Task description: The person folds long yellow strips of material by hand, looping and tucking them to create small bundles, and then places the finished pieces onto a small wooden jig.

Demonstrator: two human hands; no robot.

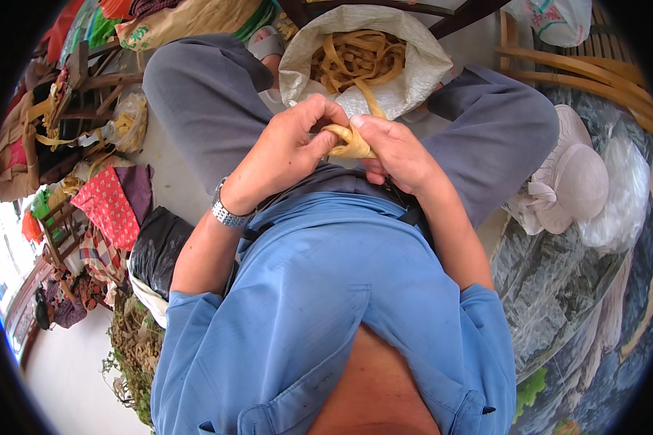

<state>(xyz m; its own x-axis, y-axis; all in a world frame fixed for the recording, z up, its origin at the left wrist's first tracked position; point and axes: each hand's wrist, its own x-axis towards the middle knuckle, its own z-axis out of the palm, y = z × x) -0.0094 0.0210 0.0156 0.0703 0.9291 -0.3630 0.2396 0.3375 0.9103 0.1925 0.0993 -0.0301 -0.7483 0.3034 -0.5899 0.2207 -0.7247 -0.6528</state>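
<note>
My left hand (299,144), with a metal-band watch on its wrist, pinches the left end of a small looped bundle of flat yellow plant fibre (353,145) between thumb and fingers. Gripping the bundle's right side is my right hand (394,149), its thumb on top and its fingers partly hidden below. From the bundle a flat fibre strip (373,98) runs up over the rim of a white woven sack (427,51). Inside the sack lies a coiled heap of similar tan strip (359,57). Both hands are above my lap, between my spread knees.
On the left stand wooden chairs (87,81) with cloths and fibre strips, near a red patterned cloth (109,206) and a black plastic bag (160,250). To the right are a pale sun hat (577,168), clear plastic (620,190) and a curved wooden chair frame (582,65).
</note>
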